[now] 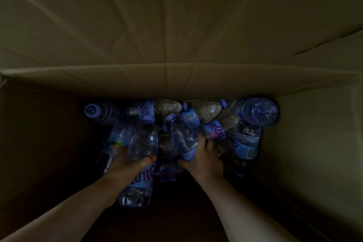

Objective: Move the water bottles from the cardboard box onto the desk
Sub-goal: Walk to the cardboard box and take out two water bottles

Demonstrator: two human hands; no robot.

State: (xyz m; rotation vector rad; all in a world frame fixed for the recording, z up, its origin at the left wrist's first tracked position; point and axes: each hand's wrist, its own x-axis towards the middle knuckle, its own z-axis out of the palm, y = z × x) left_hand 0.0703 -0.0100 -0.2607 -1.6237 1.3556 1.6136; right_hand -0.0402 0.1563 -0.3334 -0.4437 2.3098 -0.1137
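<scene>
I look down into a deep, dim cardboard box [176, 25]. Several clear water bottles with blue labels lie jumbled at its bottom. My left hand [129, 165] grips one clear bottle [143, 143] around its lower part. My right hand [202, 157] grips another bottle [182, 137] by its labelled end, the blue cap pointing away from me. A further bottle [137, 188] lies under my left wrist. The desk is out of view.
An inner cardboard flap [176, 82] hangs over the far side of the pile. More bottles lie at the right [247, 141] and far left [102, 112]. The box walls close in on the left and right; its floor near me is dark.
</scene>
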